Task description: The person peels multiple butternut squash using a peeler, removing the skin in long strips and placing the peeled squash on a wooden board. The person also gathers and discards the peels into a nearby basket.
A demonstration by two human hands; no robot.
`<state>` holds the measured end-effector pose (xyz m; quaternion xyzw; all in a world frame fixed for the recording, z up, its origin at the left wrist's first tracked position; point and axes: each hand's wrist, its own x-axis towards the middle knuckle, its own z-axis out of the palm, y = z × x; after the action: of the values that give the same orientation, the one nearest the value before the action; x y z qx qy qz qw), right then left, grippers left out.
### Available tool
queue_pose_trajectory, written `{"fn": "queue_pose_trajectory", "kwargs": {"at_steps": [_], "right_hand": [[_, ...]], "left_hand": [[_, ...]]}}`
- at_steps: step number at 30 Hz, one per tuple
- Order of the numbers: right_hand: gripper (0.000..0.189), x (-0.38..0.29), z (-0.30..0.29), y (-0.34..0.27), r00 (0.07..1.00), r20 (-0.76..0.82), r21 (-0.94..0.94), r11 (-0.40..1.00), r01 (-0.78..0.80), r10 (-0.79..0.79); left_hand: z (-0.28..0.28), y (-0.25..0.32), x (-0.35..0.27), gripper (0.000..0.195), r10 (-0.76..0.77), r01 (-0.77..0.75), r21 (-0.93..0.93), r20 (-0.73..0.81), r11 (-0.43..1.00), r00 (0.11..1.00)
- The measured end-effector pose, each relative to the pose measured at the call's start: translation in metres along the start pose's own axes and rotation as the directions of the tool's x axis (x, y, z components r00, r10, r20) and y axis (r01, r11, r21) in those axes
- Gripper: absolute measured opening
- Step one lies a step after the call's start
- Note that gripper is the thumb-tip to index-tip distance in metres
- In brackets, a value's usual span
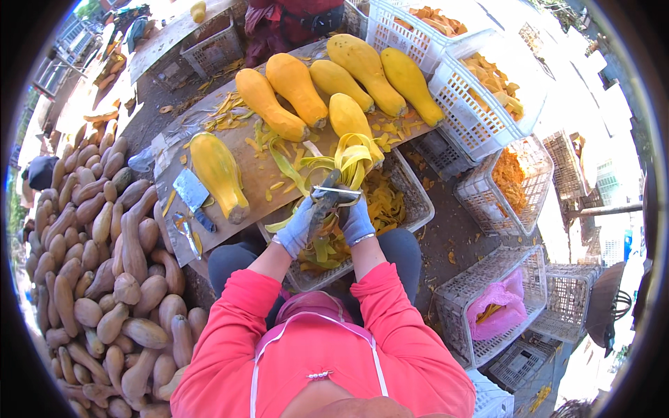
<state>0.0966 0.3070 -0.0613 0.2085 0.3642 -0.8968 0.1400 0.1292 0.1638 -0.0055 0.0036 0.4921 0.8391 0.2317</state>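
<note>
My left hand [299, 225] and my right hand [357, 217], both in pale, soiled gloves, meet over the near edge of the work board. A metal peeler [337, 190] lies across the fingers, its grip hidden by my right hand. Long yellow-green peel strips [354, 151] stick up from between the hands; more hang below, against my left palm. Just beyond, a partly peeled yellow squash [346, 115] rests with its narrow end toward me. Under my hands stands a crate [421, 213] holding peelings [384, 201].
Several peeled squashes [295, 86] line the board's far side. A squash [215, 172], cleaver [191, 189] and another peeler [187, 232] lie left. Unpeeled squashes [133, 245] heap beside the board. Crates [470, 109] stand right; a person in red [292, 26] is opposite.
</note>
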Motion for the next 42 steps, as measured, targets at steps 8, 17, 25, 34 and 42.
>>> {"fn": "queue_pose_trajectory", "kwargs": {"at_steps": [8, 17, 25, 34, 42], "right_hand": [[0.038, -0.145, -0.011, -0.125, 0.933, -0.066, 0.374, 0.858, 0.353, -0.355], [0.032, -0.348, -0.144, -0.253, 0.537, -0.338, 0.001, 0.570, 0.822, -0.773], [0.031, -0.531, -0.242, -0.274, 0.335, -0.460, -0.533, 0.557, 0.636, -0.823], [0.046, -0.560, -0.359, -0.157, 0.584, -0.685, -0.256, 0.894, 0.368, -0.436], [0.031, -0.546, -0.380, -0.176, 0.728, -0.679, -0.330, 0.925, -0.189, -0.093]], "left_hand": [[0.146, 0.040, -0.035, 0.072, 0.021, -0.123, 0.295, 0.326, 0.948, 0.945], [0.297, 0.044, -0.077, 0.086, -0.178, 0.064, 0.200, 0.625, 0.978, 0.760], [0.275, 0.005, -0.059, 0.055, -0.063, 0.172, -0.080, 0.718, 0.982, 0.693], [0.236, -0.023, -0.055, 0.059, -0.218, 0.344, -0.150, 0.531, 0.927, 0.819], [0.186, -0.019, -0.064, 0.063, -0.258, 0.379, -0.293, 0.378, 0.878, 0.889]]}}
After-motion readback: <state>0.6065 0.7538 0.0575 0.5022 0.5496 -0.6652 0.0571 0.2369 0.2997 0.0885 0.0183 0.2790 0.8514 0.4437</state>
